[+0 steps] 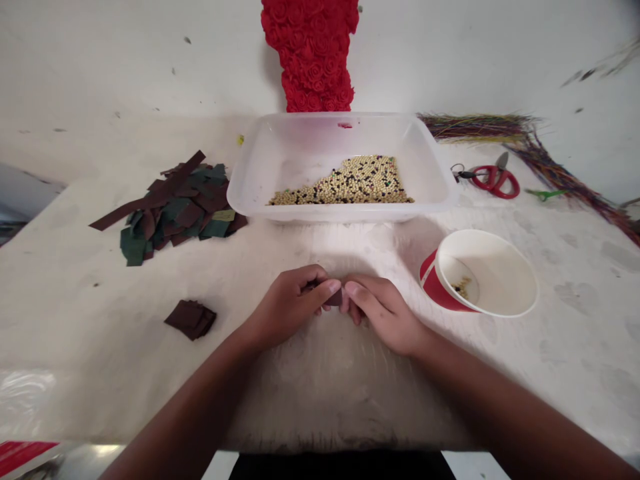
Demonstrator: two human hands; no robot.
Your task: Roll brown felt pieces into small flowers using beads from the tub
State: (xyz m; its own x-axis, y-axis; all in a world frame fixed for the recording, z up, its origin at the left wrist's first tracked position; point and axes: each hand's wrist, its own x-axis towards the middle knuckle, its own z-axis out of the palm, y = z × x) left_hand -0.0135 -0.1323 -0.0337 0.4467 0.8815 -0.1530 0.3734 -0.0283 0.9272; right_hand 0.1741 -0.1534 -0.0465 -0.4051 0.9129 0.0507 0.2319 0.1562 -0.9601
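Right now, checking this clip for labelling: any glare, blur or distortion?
In the head view, wide-angle distortion bows the edges, glare whitens the table at lower left, and the left hand and right hand cast soft shadows, with little blur.

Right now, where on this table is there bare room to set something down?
White tabletop shows left of the small brown stack, and between the plastic tub and your left hand. More shows right of the paper cup. It is crowded at the back, around the tub, the green-brown scrap pile and the red scissors.
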